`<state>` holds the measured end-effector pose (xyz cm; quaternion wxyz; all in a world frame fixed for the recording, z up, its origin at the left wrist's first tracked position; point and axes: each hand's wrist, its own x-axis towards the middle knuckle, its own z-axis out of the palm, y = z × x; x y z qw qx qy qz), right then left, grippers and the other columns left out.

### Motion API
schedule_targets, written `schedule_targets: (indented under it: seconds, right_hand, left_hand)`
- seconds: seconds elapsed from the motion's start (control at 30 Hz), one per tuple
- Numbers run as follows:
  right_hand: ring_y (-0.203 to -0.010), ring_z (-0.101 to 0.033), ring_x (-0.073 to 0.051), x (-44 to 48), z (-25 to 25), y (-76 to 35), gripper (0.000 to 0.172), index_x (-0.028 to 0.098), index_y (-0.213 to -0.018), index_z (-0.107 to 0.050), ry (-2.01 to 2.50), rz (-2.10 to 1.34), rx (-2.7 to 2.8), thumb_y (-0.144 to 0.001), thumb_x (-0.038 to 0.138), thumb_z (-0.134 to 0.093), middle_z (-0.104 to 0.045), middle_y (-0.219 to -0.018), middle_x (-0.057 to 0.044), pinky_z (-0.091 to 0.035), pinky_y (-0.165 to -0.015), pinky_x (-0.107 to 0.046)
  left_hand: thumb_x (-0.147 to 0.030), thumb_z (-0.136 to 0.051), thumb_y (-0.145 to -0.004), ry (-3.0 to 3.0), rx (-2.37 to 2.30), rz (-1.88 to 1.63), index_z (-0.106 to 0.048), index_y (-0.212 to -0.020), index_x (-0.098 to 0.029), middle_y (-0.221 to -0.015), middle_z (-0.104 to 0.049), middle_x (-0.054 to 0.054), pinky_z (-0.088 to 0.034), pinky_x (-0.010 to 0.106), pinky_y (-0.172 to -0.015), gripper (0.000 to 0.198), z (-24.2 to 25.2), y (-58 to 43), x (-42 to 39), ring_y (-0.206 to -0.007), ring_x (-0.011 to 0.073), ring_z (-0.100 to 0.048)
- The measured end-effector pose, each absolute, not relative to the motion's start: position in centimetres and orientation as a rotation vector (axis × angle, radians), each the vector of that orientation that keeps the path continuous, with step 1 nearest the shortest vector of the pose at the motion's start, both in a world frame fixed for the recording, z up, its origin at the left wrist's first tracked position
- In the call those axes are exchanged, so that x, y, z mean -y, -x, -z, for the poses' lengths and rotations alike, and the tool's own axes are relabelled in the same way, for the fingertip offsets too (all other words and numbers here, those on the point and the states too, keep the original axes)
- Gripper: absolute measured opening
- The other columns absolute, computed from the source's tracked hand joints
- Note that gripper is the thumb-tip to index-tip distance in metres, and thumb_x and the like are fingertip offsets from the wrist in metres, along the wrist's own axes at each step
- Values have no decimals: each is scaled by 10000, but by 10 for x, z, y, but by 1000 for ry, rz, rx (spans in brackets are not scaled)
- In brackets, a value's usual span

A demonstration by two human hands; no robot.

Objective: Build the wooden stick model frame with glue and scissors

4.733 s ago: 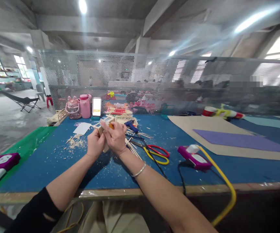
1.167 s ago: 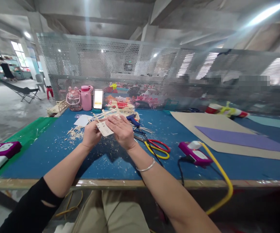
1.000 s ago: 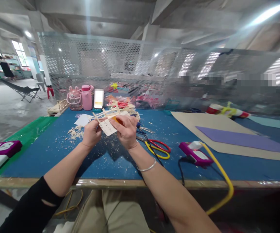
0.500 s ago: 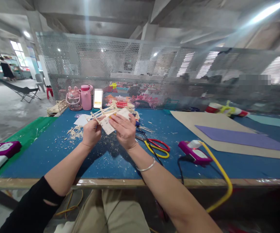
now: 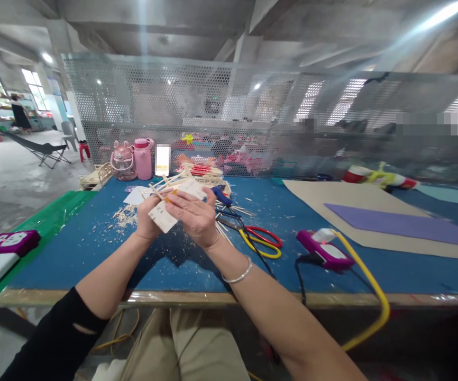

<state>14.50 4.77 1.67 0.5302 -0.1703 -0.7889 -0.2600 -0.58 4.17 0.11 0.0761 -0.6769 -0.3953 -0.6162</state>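
Note:
My left hand (image 5: 146, 218) is closed on a model of thin pale wooden sticks (image 5: 170, 184), some of them poking up above its fingers. Over that model, my right hand (image 5: 196, 218) grips a stiff whitish sheet (image 5: 163, 218) with small printed marks, fingers lying flat along it. The sheet hides part of the sticks and some of the left fingers. Beyond the right hand rests a blue glue gun (image 5: 223, 196). Scissors (image 5: 264, 244) with one red and one yellow handle lie to the right, by loose sticks. Wood scraps (image 5: 125, 216) are scattered left of the hands.
A pink bottle (image 5: 143, 161), a clear pink jug (image 5: 124, 163) and a bright phone (image 5: 162, 160) stand at the back. To the right are a purple power strip (image 5: 324, 251) with a yellow cord and a purple foam sheet (image 5: 395, 225). Perforated metal panels (image 5: 197, 90) close off the far edge.
My right hand and the whitish sheet have slid left and slightly down across the stick model. The glue gun and scissors show more fully now. The view has shifted slightly.

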Motion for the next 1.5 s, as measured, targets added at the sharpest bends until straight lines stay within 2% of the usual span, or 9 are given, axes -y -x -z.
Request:
schedule_targets:
  seconds: [0.1,0.3,0.53,0.77,0.93,1.07,1.23,1.37,1.5]
  right_hand:
    - [-1034,-601,-143,-50,-17,-148,280,356,-1007,-637,485,623,1818,-867,174,-477,-684,-1034,54,-167,-1056,-446]
    - [-1033,-600,-135,-45,-16,-144,290,347,-1005,-643,435,629,1902,-866,163,-468,-683,-1038,51,-150,-1064,-416]
    - [-988,-624,-141,-47,-24,-153,281,328,-942,-662,511,663,1779,-864,170,-444,-697,-994,45,-200,-1033,-428]
    - [-971,-633,-146,-46,-27,-152,281,308,-951,-658,458,644,1745,-842,128,-472,-692,-1021,24,-189,-1040,-415]
    - [-952,-639,-141,-45,-23,-147,255,296,-940,-663,468,633,1784,-860,156,-465,-706,-976,17,-194,-1048,-418]
    - [-975,-629,-128,-45,-23,-146,268,300,-951,-660,412,588,1845,-868,157,-449,-700,-997,19,-155,-1076,-406]
    - [-966,-635,-130,-49,-22,-150,260,282,-919,-669,450,582,1794,-866,151,-452,-704,-982,11,-120,-1089,-418]
    - [-975,-631,-123,-48,-21,-148,256,288,-920,-666,376,581,1844,-877,175,-439,-701,-989,23,-114,-1100,-415]
    - [-973,-633,-128,-51,-23,-150,249,283,-914,-663,403,601,1780,-871,162,-449,-702,-984,23,-83,-1101,-441]
  left_hand:
    - [-210,-563,-748,1980,1188,1862,-664,-930,-175,-960,-706,75,-535,330,-771,211,-1,5,-42,-867,201,-662]
    - [-199,-547,-761,1974,1142,1953,-652,-972,-166,-981,-700,81,-536,310,-769,237,0,8,-44,-877,194,-659]
    - [-210,-570,-743,1938,1210,1809,-655,-953,-188,-968,-705,62,-528,314,-778,228,-6,4,-42,-874,192,-660]
    - [-132,-530,-731,1938,1235,1790,-659,-939,-180,-951,-708,69,-522,299,-767,249,-3,5,-44,-859,193,-664]
    - [-193,-534,-755,1964,1177,1764,-658,-930,-174,-958,-707,78,-528,301,-750,215,-2,2,-42,-847,191,-666]
    - [-240,-554,-751,1997,1144,1739,-663,-936,-156,-964,-703,105,-529,319,-757,231,-2,3,-41,-865,209,-664]
    - [-174,-535,-754,1959,1204,1826,-665,-935,-173,-944,-711,74,-527,296,-749,223,-1,1,-42,-839,188,-669]
    - [-226,-576,-744,2043,1144,1906,-661,-968,-152,-1004,-692,103,-523,313,-777,251,0,3,-42,-882,209,-659]
    - [-150,-532,-744,1957,1203,1828,-672,-943,-150,-935,-710,91,-526,307,-742,243,-1,4,-42,-831,202,-668]
